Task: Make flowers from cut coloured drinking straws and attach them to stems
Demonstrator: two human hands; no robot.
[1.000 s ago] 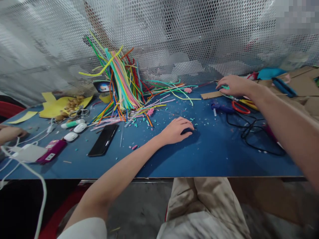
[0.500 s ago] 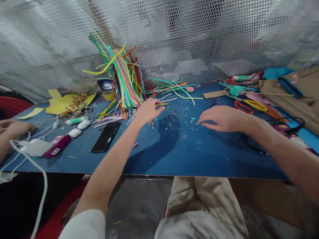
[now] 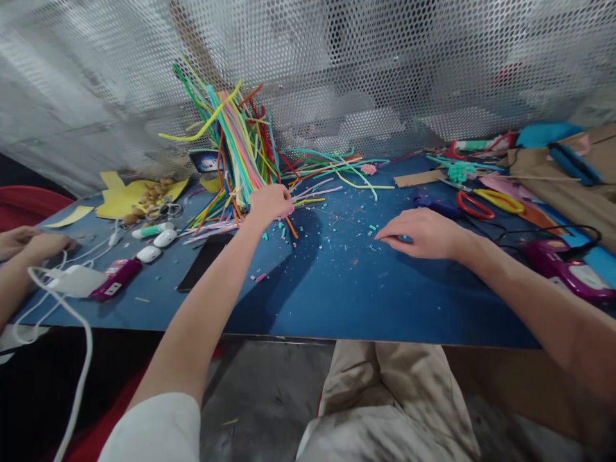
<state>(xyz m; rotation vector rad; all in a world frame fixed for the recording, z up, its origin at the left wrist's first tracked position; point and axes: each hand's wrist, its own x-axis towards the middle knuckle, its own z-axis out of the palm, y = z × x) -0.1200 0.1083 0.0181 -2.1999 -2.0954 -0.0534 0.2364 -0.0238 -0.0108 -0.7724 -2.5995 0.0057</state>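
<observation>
My left hand [image 3: 270,204] is closed at the foot of the upright bundle of coloured pipe cleaners [image 3: 238,147]. A bit of pink shows at its fingertips, too small to name. Loose yellow and lilac stems [image 3: 320,191] lie just right of it. Over the blue tabletop [image 3: 327,289], my right hand [image 3: 416,234] has its thumb and fingertips pressed together, and anything between them is too small to see. Tiny teal and white clippings [image 3: 372,228] are scattered between the hands. A blue object [image 3: 436,206] lies partly hidden behind my right hand.
Red-handled scissors [image 3: 475,205], a yellow-handled pair [image 3: 500,201] and a purple device [image 3: 563,269] are at the right. At the left are a black phone [image 3: 199,266], earbuds [image 3: 157,246], a white charger [image 3: 79,281] and another person's hands [image 3: 41,247]. Perforated metal [image 3: 360,77] stands behind.
My left hand has moved left, towards the upright bundle, and its fingers have drawn together. My right hand has shifted slightly left, its thumb and fingertips closing.
</observation>
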